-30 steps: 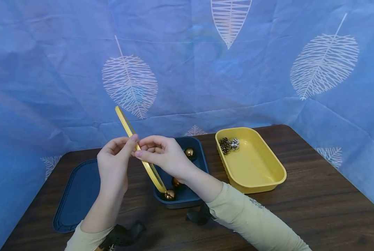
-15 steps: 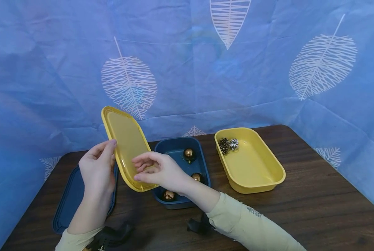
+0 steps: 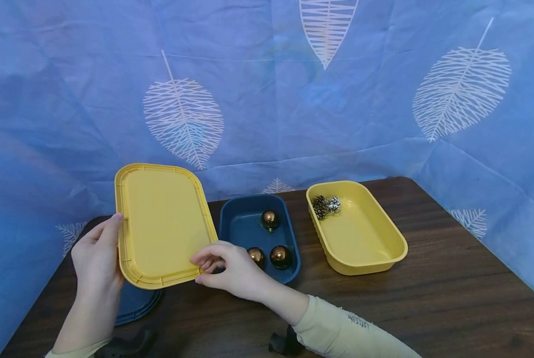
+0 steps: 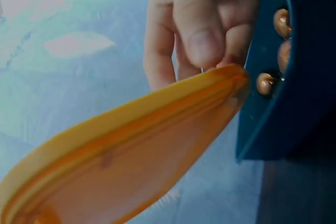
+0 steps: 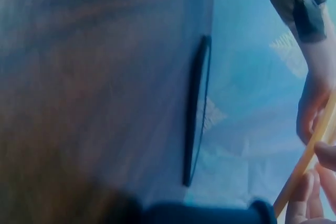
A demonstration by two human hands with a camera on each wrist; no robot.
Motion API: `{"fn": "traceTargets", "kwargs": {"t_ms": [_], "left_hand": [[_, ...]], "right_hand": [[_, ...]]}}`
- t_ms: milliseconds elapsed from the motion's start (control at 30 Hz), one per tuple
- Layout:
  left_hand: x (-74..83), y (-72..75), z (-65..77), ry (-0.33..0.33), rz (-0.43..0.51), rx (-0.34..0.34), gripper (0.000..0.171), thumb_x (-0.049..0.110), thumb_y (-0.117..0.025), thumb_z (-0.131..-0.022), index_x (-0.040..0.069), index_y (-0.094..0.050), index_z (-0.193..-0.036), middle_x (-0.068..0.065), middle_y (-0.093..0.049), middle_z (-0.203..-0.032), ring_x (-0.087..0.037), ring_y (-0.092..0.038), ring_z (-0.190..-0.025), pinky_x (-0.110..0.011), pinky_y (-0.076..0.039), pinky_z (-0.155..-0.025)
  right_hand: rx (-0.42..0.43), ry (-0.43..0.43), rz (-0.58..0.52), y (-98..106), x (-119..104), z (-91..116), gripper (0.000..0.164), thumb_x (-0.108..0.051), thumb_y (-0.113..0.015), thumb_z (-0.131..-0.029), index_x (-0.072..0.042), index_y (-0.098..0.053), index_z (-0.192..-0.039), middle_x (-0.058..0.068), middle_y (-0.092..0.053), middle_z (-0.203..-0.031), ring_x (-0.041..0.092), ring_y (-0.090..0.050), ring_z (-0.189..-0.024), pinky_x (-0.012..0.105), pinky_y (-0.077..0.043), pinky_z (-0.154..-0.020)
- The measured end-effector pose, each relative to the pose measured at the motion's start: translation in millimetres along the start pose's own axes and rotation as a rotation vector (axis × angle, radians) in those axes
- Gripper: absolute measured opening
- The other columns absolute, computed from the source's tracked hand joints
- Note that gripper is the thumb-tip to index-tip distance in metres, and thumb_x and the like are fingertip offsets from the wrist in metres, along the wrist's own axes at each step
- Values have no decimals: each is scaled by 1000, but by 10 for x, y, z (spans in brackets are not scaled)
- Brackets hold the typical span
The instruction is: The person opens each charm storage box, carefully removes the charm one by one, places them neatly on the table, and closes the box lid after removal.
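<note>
Between both hands a yellow lid is held up, its rimmed inner face toward the head camera. My left hand grips the lid's left edge, thumb on the near side. At the lower right corner, my right hand pinches the edge between thumb and fingers. Seen from the left wrist, the lid is tilted. Just behind the right hand stands a dark blue container with three shiny copper-coloured baubles. A dark blue lid lies on the table, mostly hidden by the yellow lid and left hand.
To the right stands a yellow container with two small pine cones, one white-flecked, in its far left corner. All of it sits on a dark wooden table, with a blue leaf-print cloth hanging behind.
The yellow lid has turned from edge-on to face the head camera and moved left. My left hand has moved left and down with it; the right hand has shifted slightly lower, and baubles have rolled.
</note>
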State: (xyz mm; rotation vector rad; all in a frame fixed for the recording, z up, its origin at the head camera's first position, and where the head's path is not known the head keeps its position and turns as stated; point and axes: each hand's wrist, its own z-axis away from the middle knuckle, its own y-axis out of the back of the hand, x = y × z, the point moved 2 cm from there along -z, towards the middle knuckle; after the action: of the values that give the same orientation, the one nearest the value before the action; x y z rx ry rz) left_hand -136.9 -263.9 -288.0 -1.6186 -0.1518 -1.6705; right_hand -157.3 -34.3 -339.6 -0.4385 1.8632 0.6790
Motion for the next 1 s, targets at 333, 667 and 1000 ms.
{"fn": "traceTargets", "kwargs": {"t_ms": [333, 667, 1000], "left_hand": [[-193, 340, -169, 161, -90, -126, 23, 30, -80, -78, 16, -71, -93, 0, -70, -86, -14, -70, -78, -31, -56, -65], [-371, 445, -327, 245, -176, -278, 10, 30, -72, -85, 21, -72, -89, 5, -68, -91, -10, -68, -84, -29, -56, -72], [-534, 461, -448, 216, -370, -396, 17, 33, -65, -91, 20, -68, -102, 8, -63, -98, -7, -63, -90, -24, -53, -79]], "right_hand": [[-112, 179, 503, -331, 47, 45, 15, 2, -68, -85, -10, -71, -94, -4, -58, -92, -3, -53, -80, 6, -43, -69], [-138, 222, 818, -409, -8, 77, 18, 2, -70, -83, -14, -72, -92, -7, -61, -87, -2, -54, -81, 4, -40, -69], [-214, 200, 953, -424, 21, 88, 15, -1, -69, -85, -14, -72, -91, -7, -58, -80, 1, -52, -73, 6, -39, -63]]}}
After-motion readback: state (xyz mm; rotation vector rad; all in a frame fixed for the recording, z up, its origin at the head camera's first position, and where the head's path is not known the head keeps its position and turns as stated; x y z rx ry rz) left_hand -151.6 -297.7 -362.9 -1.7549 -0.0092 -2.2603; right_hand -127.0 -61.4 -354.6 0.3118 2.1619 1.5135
